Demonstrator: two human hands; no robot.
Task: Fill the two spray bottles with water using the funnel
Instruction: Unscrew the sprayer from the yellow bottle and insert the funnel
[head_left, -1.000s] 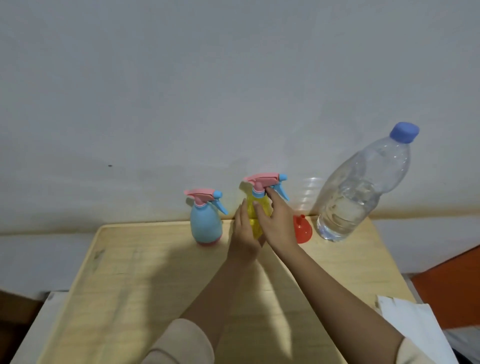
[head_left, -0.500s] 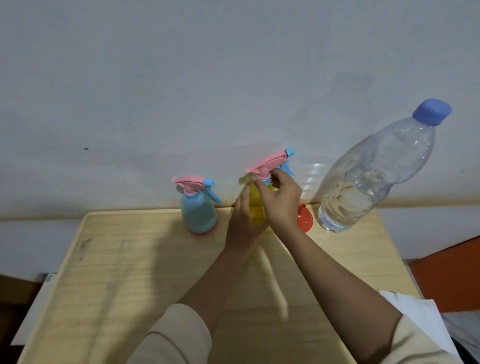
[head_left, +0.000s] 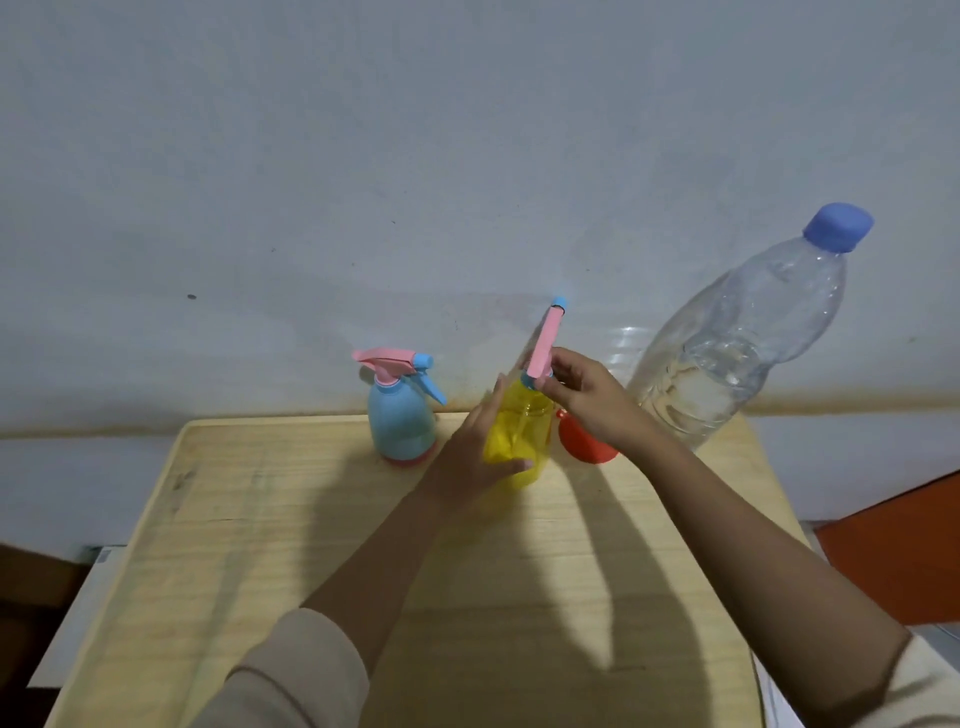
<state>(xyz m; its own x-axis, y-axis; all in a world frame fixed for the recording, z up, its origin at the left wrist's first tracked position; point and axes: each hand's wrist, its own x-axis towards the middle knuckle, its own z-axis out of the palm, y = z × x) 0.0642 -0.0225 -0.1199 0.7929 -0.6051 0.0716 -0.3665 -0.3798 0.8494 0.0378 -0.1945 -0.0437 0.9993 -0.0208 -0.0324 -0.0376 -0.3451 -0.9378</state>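
Broadly, a grey wall (head_left: 467, 156) fills the upper part of the head view, and below it a pale wooden bench (head_left: 260, 571) runs from the wall toward the camera. On the far right corner of the bench stands a big clear water bottle (head_left: 727, 353) with a blue cap (head_left: 839, 227); it looks roughly a third full, though glare on the plastic makes the level hard to judge. Near the back edge, left of centre, the light blue spray bottle (head_left: 401, 421) stands upright with its pink and blue spray head on, apart from both hands. Just to its right is the yellow spray bottle (head_left: 519, 441), upright on the bench. The left hand (head_left: 478, 457) wraps its body from the left side, its grip closed around the bottle, thumb across the front. The right hand (head_left: 587, 395) pinches the base of the pink spray head (head_left: 543, 345), its grip clamped on the collar; the head is tipped steeply, nozzle pointing up toward the wall. Whether the collar is fully off the neck I cannot tell. Behind the right hand and wrist lies the red funnel (head_left: 584, 447), on the bench between the yellow bottle and the water bottle, partly hidden
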